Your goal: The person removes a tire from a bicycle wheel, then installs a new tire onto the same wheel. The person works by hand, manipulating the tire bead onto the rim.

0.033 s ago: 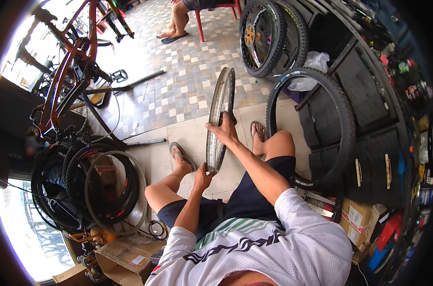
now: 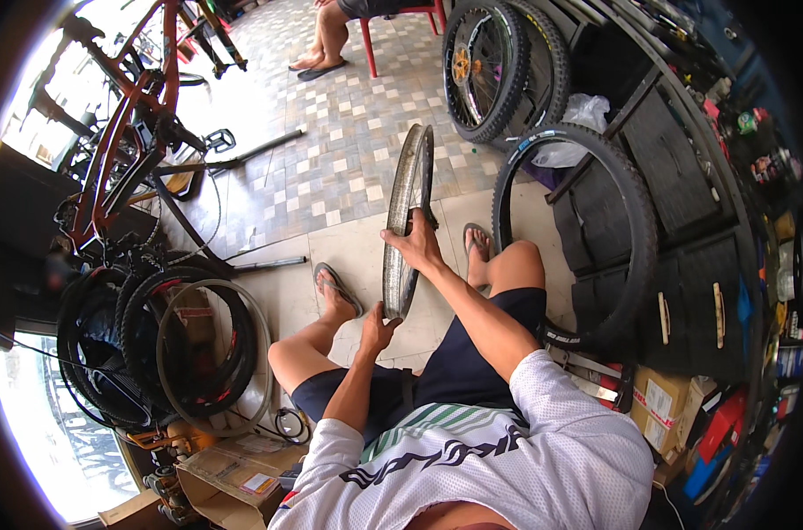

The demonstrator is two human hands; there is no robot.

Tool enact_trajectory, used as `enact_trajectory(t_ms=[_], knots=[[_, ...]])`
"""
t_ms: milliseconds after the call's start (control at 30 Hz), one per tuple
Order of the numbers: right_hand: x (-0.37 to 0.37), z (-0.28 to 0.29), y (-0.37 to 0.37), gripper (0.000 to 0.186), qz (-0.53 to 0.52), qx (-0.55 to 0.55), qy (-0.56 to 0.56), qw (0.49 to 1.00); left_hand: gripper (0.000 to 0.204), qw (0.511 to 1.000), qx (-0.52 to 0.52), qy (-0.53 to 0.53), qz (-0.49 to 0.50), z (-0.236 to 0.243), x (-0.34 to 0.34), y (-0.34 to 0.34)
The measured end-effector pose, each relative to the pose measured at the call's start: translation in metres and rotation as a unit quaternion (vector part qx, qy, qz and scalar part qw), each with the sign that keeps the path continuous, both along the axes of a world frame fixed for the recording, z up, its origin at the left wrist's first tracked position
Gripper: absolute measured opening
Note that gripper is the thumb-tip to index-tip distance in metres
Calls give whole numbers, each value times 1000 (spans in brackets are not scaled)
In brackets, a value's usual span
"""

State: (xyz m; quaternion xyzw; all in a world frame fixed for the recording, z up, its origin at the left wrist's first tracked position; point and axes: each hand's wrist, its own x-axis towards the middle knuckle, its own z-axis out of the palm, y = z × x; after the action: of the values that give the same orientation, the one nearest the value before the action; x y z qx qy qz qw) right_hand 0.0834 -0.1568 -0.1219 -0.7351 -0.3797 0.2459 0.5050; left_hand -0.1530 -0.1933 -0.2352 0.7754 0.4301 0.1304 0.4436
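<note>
Wheel rim (image 2: 400,199), with no tyre on it, was what I watched from my remote seat: it stood nearly edge-on between the person's knees, in front of the body and over the floor (image 2: 340,238). The left hand (image 2: 380,330) gripped its lower end, and the right hand (image 2: 416,247) was closed around it about midway up, thumb laid across the channel. As I judged it, the work was at a handling or looking-over stage. The rim was already bare and in hand, but nothing had been fitted to it, and a loose tyre (image 2: 642,234) leaned apart against the black cabinet (image 2: 675,159). I could not tell from my view whether that tyre belonged with it, nor how much work remained.

As for writing, I made out bold dark lettering across the white shirt (image 2: 552,459), partly lost in folds. The loose tyre carried pale sidewall lettering low down and a light blue mark near its top. Printed labels showed on the right-hand carton (image 2: 675,389) and the left-hand carton (image 2: 209,481), too small for me to read. I saw no legible marking on the rim.
</note>
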Motion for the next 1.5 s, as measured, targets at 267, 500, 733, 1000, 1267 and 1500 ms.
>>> enact_trajectory(t_ms=[267,500,733,1000,1267,1500], knots=[[-36,-5,-60,81,42,9,22,999,51,984,31,147,-96,67,18,70],[-71,-12,-82,76,72,-48,26,996,44,980,164,-108,-46,225,114,119],[-77,1,-84,77,73,-65,41,994,31,953,261,1,-153,214,141,143],[-72,-9,-80,78,70,-46,-9,996,17,937,289,50,-191,222,164,153],[-74,-5,-84,79,79,-75,18,994,9,924,265,5,-275,224,172,171],[-75,-8,-85,81,73,-46,4,996,14,933,223,23,-281,207,175,191]])
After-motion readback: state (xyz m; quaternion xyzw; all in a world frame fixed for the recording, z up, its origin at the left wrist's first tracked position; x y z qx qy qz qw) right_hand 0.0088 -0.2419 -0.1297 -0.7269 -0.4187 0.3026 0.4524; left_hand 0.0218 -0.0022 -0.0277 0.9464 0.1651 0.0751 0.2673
